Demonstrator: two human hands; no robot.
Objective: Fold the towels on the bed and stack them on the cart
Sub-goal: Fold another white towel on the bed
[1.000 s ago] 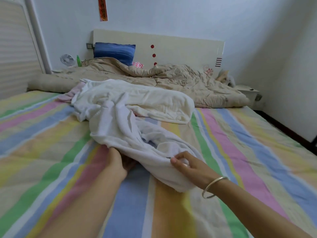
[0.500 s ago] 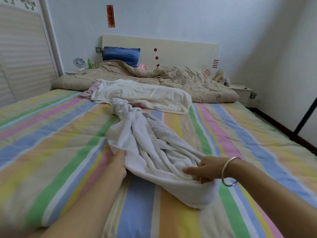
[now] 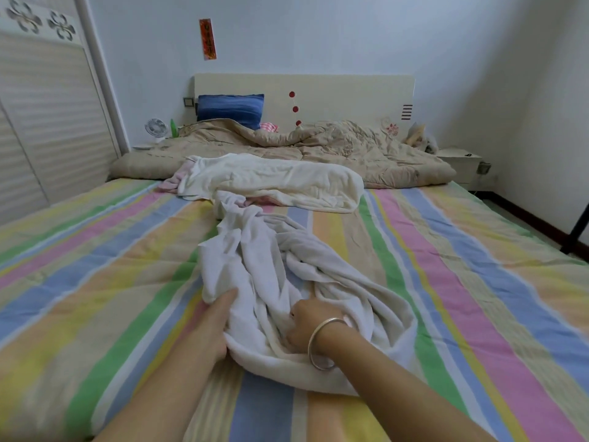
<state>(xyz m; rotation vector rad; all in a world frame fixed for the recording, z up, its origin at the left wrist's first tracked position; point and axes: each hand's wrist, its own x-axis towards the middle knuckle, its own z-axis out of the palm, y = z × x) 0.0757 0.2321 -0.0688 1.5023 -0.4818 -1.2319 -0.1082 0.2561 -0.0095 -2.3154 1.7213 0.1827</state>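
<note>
Where bunched into ropy folds, pinched at left edge of white terry towel (image 3: 255, 269) by left hand (image 3: 213, 327), thumb atop. Clutched mid-towel by right hand (image 3: 306, 327), fingers curled in.

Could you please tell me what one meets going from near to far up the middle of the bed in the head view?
white towel → cream towel → beige quilt → blue pillow → headboard

Centre of bed (image 3: 95, 282): near towel (image 3: 264, 269). Left hand (image 3: 212, 327) grips its 8 o'clock edge, right hand (image 3: 307, 327) at its 6 o'clock (fingers buried in folds). Far towel (image 3: 271, 180) at 12 o'clock, touching it. Quilt (image 3: 350, 148) behind that; pillow (image 3: 231, 108) against headboard (image 3: 350, 94).
</note>
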